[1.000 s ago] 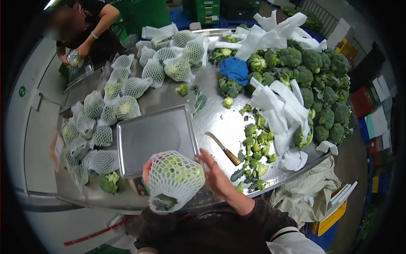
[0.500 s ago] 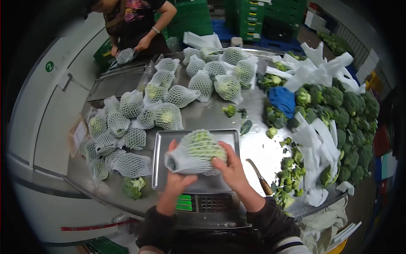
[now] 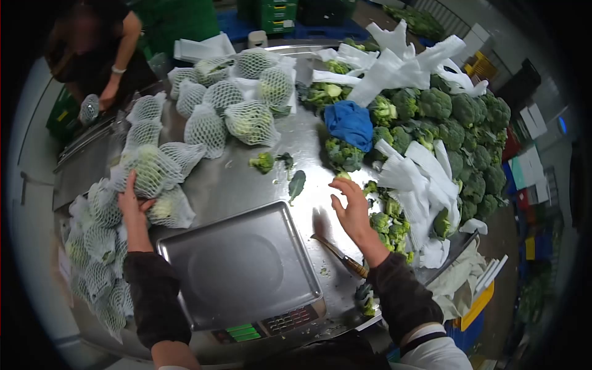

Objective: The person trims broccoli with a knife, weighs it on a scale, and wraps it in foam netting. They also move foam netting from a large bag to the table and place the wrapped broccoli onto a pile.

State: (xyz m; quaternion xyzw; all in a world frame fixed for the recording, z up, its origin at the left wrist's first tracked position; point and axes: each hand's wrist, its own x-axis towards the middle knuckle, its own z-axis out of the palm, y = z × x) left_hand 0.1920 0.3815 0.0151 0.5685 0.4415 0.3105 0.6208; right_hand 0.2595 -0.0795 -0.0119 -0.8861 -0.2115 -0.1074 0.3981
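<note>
My left hand [image 3: 131, 205] is at the left, holding a broccoli head in a white foam net [image 3: 148, 169] against the pile of netted heads. Its fingers lie along the net, partly hidden behind it. Another netted head [image 3: 171, 208] rests just right of that hand. My right hand [image 3: 353, 213] hovers with fingers apart and nothing in them, above the steel table near the trimmed broccoli pieces [image 3: 393, 228]. Below it lies a curved knife with a wooden handle [image 3: 342, 256]. Between my arms stands a scale with a bare steel pan [image 3: 237, 262].
Untrimmed broccoli [image 3: 472, 132] is heaped at the right, with white foam nets [image 3: 422, 185] and a blue cloth [image 3: 348, 126] on it. More netted heads [image 3: 250, 120] sit at the back. A co-worker [image 3: 98, 52] stands at the far left, handling a wrapped head.
The netted broccoli has gone from above the scale pan, in both hands, to the left pile in my left hand. My right hand has let go and moved right. The view has shifted.
</note>
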